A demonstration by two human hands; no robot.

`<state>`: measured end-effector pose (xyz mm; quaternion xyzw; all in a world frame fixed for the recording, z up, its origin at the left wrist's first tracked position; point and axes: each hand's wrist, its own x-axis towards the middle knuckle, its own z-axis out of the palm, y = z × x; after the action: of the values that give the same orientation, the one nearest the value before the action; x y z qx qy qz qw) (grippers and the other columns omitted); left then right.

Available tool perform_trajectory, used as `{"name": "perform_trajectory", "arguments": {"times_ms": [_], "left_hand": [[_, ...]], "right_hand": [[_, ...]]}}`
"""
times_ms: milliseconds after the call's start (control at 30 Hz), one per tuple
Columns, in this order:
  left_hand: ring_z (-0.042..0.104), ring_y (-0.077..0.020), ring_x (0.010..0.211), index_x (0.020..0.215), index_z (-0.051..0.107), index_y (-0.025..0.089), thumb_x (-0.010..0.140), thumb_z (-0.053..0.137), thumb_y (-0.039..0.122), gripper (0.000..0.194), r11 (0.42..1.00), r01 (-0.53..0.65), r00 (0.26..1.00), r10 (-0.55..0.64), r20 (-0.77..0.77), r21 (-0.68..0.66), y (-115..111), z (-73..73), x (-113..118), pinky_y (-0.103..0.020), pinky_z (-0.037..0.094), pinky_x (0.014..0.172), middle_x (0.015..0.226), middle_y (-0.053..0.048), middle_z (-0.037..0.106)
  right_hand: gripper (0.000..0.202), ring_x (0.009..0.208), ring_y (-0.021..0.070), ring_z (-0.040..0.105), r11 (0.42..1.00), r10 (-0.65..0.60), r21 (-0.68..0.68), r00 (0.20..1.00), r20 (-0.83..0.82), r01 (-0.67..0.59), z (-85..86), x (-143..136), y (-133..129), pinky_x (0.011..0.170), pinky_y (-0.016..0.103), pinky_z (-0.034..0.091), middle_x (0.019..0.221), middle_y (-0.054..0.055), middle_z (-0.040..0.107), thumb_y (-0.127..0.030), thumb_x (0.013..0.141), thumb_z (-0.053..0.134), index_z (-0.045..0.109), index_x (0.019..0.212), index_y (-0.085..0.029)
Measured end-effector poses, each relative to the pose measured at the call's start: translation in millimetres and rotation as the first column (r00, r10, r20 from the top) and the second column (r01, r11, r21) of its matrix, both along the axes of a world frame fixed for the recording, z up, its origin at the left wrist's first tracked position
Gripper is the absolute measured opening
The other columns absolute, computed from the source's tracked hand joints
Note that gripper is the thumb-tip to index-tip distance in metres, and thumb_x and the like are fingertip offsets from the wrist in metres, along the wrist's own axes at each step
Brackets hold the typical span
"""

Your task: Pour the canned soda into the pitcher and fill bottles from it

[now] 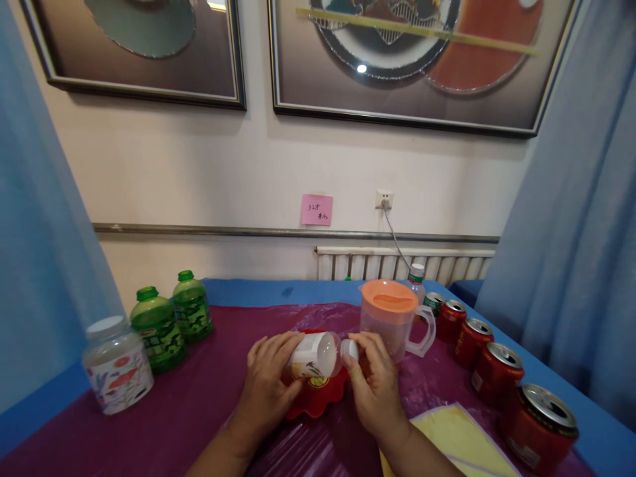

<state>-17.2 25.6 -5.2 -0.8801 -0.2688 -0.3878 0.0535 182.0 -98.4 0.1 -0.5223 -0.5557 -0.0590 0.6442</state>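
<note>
My left hand (273, 371) is wrapped round a small clear bottle (313, 356) with a white printed label, which lies almost level with its neck to the right. The fingers of my right hand (375, 377) pinch a white cap (349, 349) at the neck end. I cannot tell whether the cap is still on the thread. Beneath the bottle is a red tray (313, 405) with a scalloped edge, partly hidden by my hands. Just behind my right hand stands a clear pitcher (387, 324) with an orange lid.
On the left stand a printed plastic jar (119, 371) and two green bottles (158, 334) (192, 308). Several red cans (497, 377) line the right side, near a yellow cloth (454, 440). A purple sheet (199, 391) covers the blue table (233, 291). A small bottle (416, 281) is behind the pitcher.
</note>
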Motion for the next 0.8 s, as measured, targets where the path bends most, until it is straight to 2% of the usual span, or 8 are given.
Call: {"name": "perform_trajectory", "arguments": {"times_ms": [133, 267, 367, 533, 600, 700, 800], "left_hand": [[0.064, -0.0302, 0.121, 0.135, 0.058, 0.029, 0.075, 0.070, 0.028, 0.061, 1.000, 0.005, 1.000, -0.006, -0.004, -0.030, -1, 1.5, 0, -0.051, 0.038, 0.111, 0.132, -0.007, 0.071], [0.066, -0.0310, 0.121, 0.134, 0.059, 0.029, 0.077, 0.071, 0.033, 0.059, 0.998, 0.017, 1.000, -0.018, -0.016, -0.065, 0, 4.4, -1, -0.051, 0.041, 0.110, 0.131, -0.009, 0.072], [0.065, -0.0310, 0.121, 0.136, 0.058, 0.029, 0.079, 0.071, 0.036, 0.058, 0.997, 0.021, 1.000, -0.021, -0.007, -0.075, 2, 1.6, -1, -0.050, 0.042, 0.109, 0.131, -0.009, 0.071], [0.062, -0.0317, 0.123, 0.139, 0.055, 0.030, 0.080, 0.066, 0.033, 0.060, 0.999, -0.002, 0.999, 0.004, 0.048, -0.048, 3, -5.7, 0, -0.053, 0.038, 0.112, 0.134, -0.009, 0.069], [0.063, -0.0318, 0.122, 0.140, 0.055, 0.030, 0.079, 0.065, 0.031, 0.062, 1.000, -0.007, 0.999, 0.008, 0.042, -0.015, 2, -4.4, 0, -0.053, 0.038, 0.111, 0.134, -0.009, 0.069], [0.063, -0.0315, 0.121, 0.141, 0.055, 0.029, 0.079, 0.065, 0.028, 0.063, 1.000, -0.019, 1.000, 0.019, 0.017, 0.013, 1, 0.1, -2, -0.053, 0.037, 0.111, 0.133, -0.009, 0.069], [0.061, -0.0316, 0.123, 0.142, 0.053, 0.029, 0.078, 0.064, 0.025, 0.065, 1.000, -0.024, 1.000, 0.024, 0.013, 0.016, 1, 1.0, -3, -0.053, 0.035, 0.112, 0.135, -0.009, 0.067]], "right_hand": [[0.025, 0.104, 0.0255, 0.064, 1.000, -0.019, 0.008, 0.998, 0.052, 0.019, -1.5, -1, -1, 0.090, 0.042, 0.055, 0.110, 0.009, 0.067, -0.024, 0.096, 0.056, 0.064, 0.120, -0.024], [0.034, 0.113, 0.0276, 0.062, 0.999, -0.051, 0.022, 0.992, 0.113, 0.049, -0.6, -3, -5, 0.098, 0.048, 0.052, 0.120, 0.010, 0.067, -0.022, 0.097, 0.056, 0.061, 0.130, -0.026], [0.040, 0.118, 0.0278, 0.062, 1.000, -0.025, 0.012, 0.988, 0.151, 0.023, -0.6, -2, -6, 0.101, 0.050, 0.051, 0.126, 0.010, 0.066, -0.019, 0.097, 0.054, 0.059, 0.135, -0.029], [0.047, 0.126, 0.0289, 0.057, 0.999, -0.030, 0.015, 0.998, 0.055, 0.029, -3.4, 0, -5, 0.106, 0.051, 0.048, 0.135, 0.011, 0.062, -0.025, 0.095, 0.060, 0.054, 0.142, -0.027], [0.041, 0.118, 0.0282, 0.062, 0.999, -0.037, -0.012, 0.999, -0.025, 0.037, -3.5, 1, -3, 0.100, 0.047, 0.052, 0.126, 0.011, 0.064, -0.032, 0.093, 0.064, 0.060, 0.133, -0.024], [0.020, 0.091, 0.0232, 0.067, 0.997, -0.005, -0.082, 0.996, -0.090, -0.002, -2.1, 2, 0, 0.081, 0.037, 0.056, 0.099, 0.006, 0.068, -0.036, 0.094, 0.064, 0.067, 0.109, -0.023], [0.018, 0.086, 0.0218, 0.066, 0.995, 0.035, -0.093, 0.995, -0.091, -0.043, -1.4, 1, 1, 0.076, 0.034, 0.056, 0.095, 0.005, 0.068, -0.033, 0.096, 0.061, 0.067, 0.110, -0.023]]}}
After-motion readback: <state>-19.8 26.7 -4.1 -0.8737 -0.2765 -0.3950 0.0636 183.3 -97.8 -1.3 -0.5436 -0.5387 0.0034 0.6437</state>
